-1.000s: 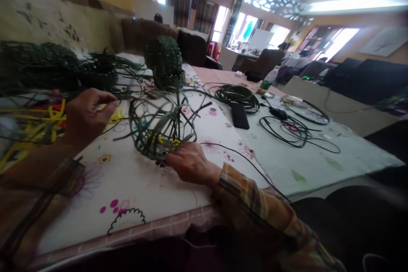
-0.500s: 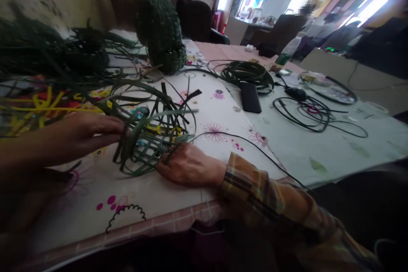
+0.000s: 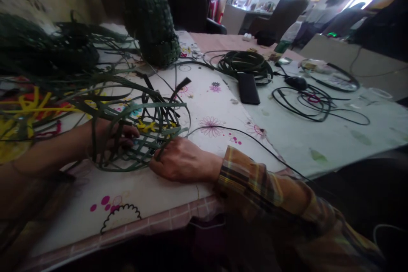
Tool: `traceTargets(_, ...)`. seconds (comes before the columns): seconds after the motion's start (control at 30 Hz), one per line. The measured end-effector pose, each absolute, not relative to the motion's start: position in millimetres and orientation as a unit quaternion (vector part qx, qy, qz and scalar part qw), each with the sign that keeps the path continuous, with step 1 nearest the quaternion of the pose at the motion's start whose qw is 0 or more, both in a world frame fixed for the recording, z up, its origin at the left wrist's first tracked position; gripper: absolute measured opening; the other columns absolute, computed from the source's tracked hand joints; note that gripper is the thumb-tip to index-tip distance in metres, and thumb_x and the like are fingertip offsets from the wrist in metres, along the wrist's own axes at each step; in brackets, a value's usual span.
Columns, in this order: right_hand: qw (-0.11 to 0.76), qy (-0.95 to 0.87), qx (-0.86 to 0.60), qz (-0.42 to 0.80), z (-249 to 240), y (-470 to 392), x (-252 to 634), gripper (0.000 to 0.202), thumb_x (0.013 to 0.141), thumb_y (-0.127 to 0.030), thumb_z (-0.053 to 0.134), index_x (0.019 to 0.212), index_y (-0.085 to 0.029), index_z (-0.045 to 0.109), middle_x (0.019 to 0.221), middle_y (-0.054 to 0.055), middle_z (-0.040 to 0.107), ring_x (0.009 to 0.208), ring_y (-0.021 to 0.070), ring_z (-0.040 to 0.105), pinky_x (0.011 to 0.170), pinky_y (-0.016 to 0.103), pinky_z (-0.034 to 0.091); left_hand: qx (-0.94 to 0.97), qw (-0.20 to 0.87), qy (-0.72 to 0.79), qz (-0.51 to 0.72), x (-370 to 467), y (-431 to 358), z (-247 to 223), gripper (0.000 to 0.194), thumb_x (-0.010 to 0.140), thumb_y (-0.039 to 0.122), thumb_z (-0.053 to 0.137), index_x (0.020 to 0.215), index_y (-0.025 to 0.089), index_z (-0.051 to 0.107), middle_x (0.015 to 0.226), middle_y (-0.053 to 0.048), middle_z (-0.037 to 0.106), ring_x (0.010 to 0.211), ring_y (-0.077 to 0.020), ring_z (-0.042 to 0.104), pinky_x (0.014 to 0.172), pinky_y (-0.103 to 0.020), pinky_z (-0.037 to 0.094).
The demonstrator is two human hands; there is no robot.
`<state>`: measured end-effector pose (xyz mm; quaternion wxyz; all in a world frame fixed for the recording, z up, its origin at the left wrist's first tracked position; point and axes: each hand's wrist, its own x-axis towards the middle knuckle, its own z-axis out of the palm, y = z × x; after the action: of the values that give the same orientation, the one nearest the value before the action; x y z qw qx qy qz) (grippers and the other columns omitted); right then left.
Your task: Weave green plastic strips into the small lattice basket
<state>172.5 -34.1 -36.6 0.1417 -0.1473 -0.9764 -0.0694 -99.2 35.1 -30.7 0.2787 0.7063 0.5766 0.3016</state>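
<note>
A loose lattice of green woven strips (image 3: 145,148), with long free ends looping up from it, lies on the flowered tablecloth in front of me. My right hand (image 3: 183,159) is closed on its near right edge, gripping woven strips; the fingertips are partly hidden behind the knuckles. Among the loops on the left side, my left hand (image 3: 111,138) reaches in with fingers somewhat apart, close to the lattice. Several strips cross in front of that hand and cover part of it. Small yellow ties (image 3: 146,126) show at the far side of the weave.
A tall dark green woven basket (image 3: 151,21) stands behind the lattice. Yellow strips (image 3: 35,106) and more green weaving (image 3: 63,53) lie to the left. Rightward are a strip coil (image 3: 245,66), a black phone (image 3: 248,89), a thin black cord (image 3: 255,140) and a bottle (image 3: 288,38).
My left hand has moved right, from outside the looped strips in among them, and the loops now spread farther left. My right hand keeps its hold. The view has shifted slightly.
</note>
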Motion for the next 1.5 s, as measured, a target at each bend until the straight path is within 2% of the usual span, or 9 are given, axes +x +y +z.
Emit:
traceTargets(0.17,0.131,-0.977,-0.151,-0.071,-39,-34,172,0.033,0.106,-0.007,0.038,0.092,-0.018,0.066,0.069,0.001,0.063,0.067,0.0150,0.058,0.063,0.028,0.048,0.840,0.269,0.463,0.088,-102,44,-41,0.032,0.064,0.057,0.072,0.076,0.029,0.079,0.073,-0.005,0.074,0.063,-0.0227,0.060,0.066,-0.033,0.045)
traceTargets(0.33,0.130,-0.978,-0.151,-0.062,-40,-35,171,0.034,0.106,-0.007,0.038,0.094,-0.017,0.068,0.073,0.003,0.064,0.070,0.0158,0.058,0.068,0.030,0.050,0.839,0.244,0.477,0.090,-100,42,-46,0.030,0.078,0.054,0.060,0.070,0.025,0.066,0.066,-0.004,0.063,0.064,-0.0208,0.052,0.064,-0.030,0.041)
traceTargets(0.53,0.131,-0.980,-0.143,-0.054,-39,-34,171,0.035,0.107,-0.007,0.037,0.093,-0.017,0.067,0.076,0.003,0.066,0.069,0.0157,0.057,0.068,0.031,0.049,0.807,0.243,0.526,0.117,-94,41,-47,0.030,0.075,0.052,0.058,0.071,0.023,0.064,0.064,-0.003,0.062,0.066,-0.0210,0.053,0.060,-0.030,0.040)
traceTargets(0.7,0.134,-0.977,-0.150,-0.066,-38,-33,170,0.034,0.105,-0.005,0.035,0.093,-0.017,0.065,0.077,0.004,0.067,0.069,0.0166,0.057,0.065,0.031,0.049,0.787,0.288,0.527,0.139,-113,46,-50,0.042,0.073,0.059,0.066,0.093,0.022,0.070,0.069,0.000,0.065,0.068,-0.0218,0.060,0.066,-0.030,0.048)
traceTargets(0.83,0.129,-0.977,-0.150,-0.075,-37,-33,170,0.033,0.105,-0.005,0.035,0.092,-0.016,0.063,0.075,0.003,0.066,0.069,0.0158,0.056,0.065,0.029,0.049,0.844,0.283,0.440,0.117,-129,45,-48,0.041,0.086,0.052,0.068,0.109,0.019,0.072,0.083,-0.003,0.071,0.076,-0.0194,0.063,0.071,-0.028,0.049)
traceTargets(1.1,0.114,-0.979,-0.148,-0.084,-36,-33,171,0.034,0.105,-0.004,0.032,0.091,-0.016,0.061,0.076,0.003,0.066,0.071,0.0159,0.057,0.066,0.029,0.049,0.912,0.223,0.337,0.072,-121,44,-38,0.025,0.096,0.033,0.059,0.104,0.018,0.077,0.090,-0.005,0.073,0.080,-0.0176,0.063,0.077,-0.026,0.048)
traceTargets(1.2,0.110,-0.980,-0.146,-0.082,-36,-33,172,0.035,0.105,-0.004,0.032,0.091,-0.016,0.062,0.075,0.003,0.065,0.070,0.0162,0.057,0.067,0.030,0.048,0.905,0.235,0.349,0.062,-119,44,-37,0.023,0.096,0.034,0.061,0.099,0.017,0.076,0.092,-0.005,0.075,0.082,-0.0177,0.063,0.077,-0.026,0.048)
traceTargets(1.37,0.106,-0.981,-0.146,-0.073,-37,-33,172,0.034,0.105,-0.005,0.033,0.095,-0.015,0.063,0.074,0.003,0.064,0.070,0.0158,0.055,0.067,0.029,0.047,0.875,0.261,0.401,0.074,-118,41,-40,0.026,0.094,0.042,0.062,0.086,0.020,0.074,0.075,-0.002,0.072,0.069,-0.0179,0.061,0.065,-0.026,0.046)
traceTargets(1.5,0.106,-0.980,-0.153,-0.067,-38,-32,171,0.031,0.105,-0.006,0.036,0.095,-0.015,0.064,0.076,0.003,0.066,0.069,0.0157,0.054,0.065,0.029,0.046,0.865,0.244,0.431,0.080,-118,42,-42,0.023,0.092,0.040,0.062,0.085,0.021,0.073,0.077,-0.002,0.073,0.069,-0.0188,0.061,0.061,-0.026,0.044)
